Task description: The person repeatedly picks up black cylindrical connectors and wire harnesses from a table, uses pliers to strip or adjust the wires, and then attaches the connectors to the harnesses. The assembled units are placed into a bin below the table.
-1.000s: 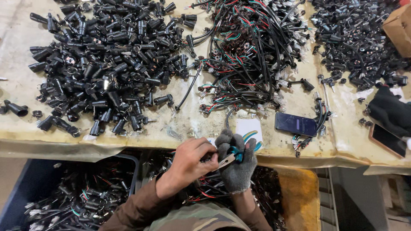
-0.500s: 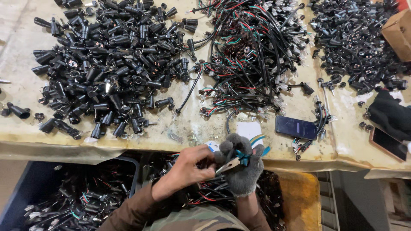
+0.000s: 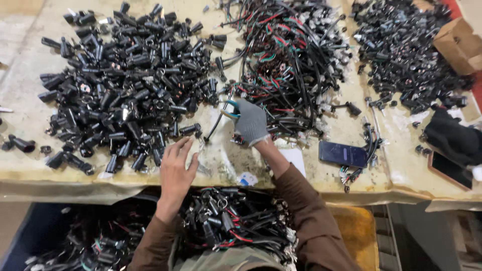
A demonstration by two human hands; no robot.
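My left hand (image 3: 175, 170) is bare and lies flat on the worktable (image 3: 30, 120), fingers spread. Its fingertips are at the near edge of a big heap of black plastic connector sleeves (image 3: 125, 85). My right hand (image 3: 249, 122) wears a grey knit glove and grips a small teal-handled cutter (image 3: 229, 108). It is at the near-left edge of a tangle of black cables with red and green wires (image 3: 286, 65). A loose black cable (image 3: 213, 125) lies between my hands.
A dark phone (image 3: 343, 153) lies right of my right arm. Farther right are a heap of small black parts (image 3: 401, 50), a cardboard box (image 3: 459, 45) and a black cloth (image 3: 452, 138). Below the table edge, a bin (image 3: 231, 226) holds wired pieces beside a yellow crate (image 3: 356, 231).
Both hands were together at the table's near edge, working the cutter on a small piece. They have separated and reached forward: the left to the sleeves, the right to the cables.
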